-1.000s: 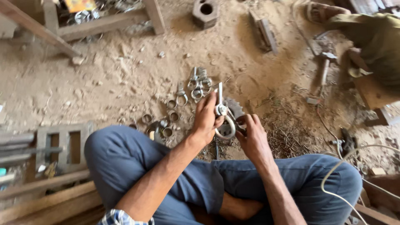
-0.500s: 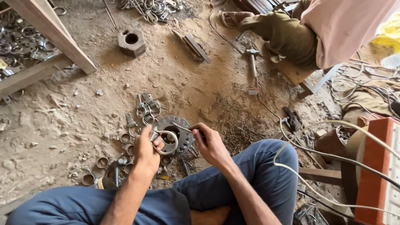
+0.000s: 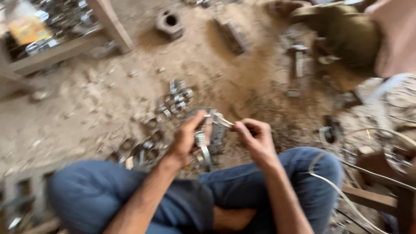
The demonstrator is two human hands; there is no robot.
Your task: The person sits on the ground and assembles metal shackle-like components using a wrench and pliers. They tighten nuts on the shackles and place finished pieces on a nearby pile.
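Metal ring clamp [image 3: 203, 145] sits in my left hand [image 3: 187, 138], fingers wrapped around it, held just above the dirt floor [image 3: 78, 108] between my knees. Right hand [image 3: 255, 138] pinches a small bright metal piece [image 3: 222, 120] against the clamp's top end. Blurred, so I can't tell if it's seated. Looks mid-assembly. More shiny clamps [image 3: 177, 99] lie just beyond.

Dusty dirt floor [image 3: 86, 112], wooden frame [image 3: 110, 26] upper left, daylight, motion blur.
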